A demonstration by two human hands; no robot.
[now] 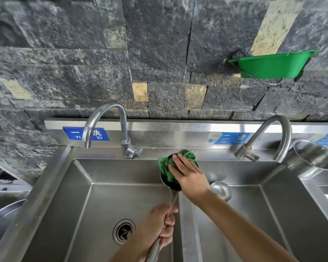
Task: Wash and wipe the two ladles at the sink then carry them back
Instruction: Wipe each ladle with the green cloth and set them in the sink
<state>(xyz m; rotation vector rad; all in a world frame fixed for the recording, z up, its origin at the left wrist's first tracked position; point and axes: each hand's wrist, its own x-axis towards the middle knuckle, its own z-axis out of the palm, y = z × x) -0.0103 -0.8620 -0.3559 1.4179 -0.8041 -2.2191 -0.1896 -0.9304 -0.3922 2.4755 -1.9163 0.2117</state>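
My left hand (pixel 160 225) grips the long steel handle of a ladle (pixel 173 197), holding it up over the divider between two sink basins. Its dark bowl sits at the far end, mostly covered. My right hand (pixel 187 174) presses a crumpled green cloth (pixel 167 165) into that bowl. A second ladle (pixel 221 190) rests bowl-side up in the right basin, just right of my right wrist; its handle is hidden under my forearm.
The steel sink (pixel 80 186) has a drain (pixel 123 231) in the left basin. Two curved taps (pixel 121 129) (pixel 280 133) stand behind. A steel pot (pixel 311 159) lies tilted at the right. A green plastic basin (pixel 273 65) hangs on the stone wall.
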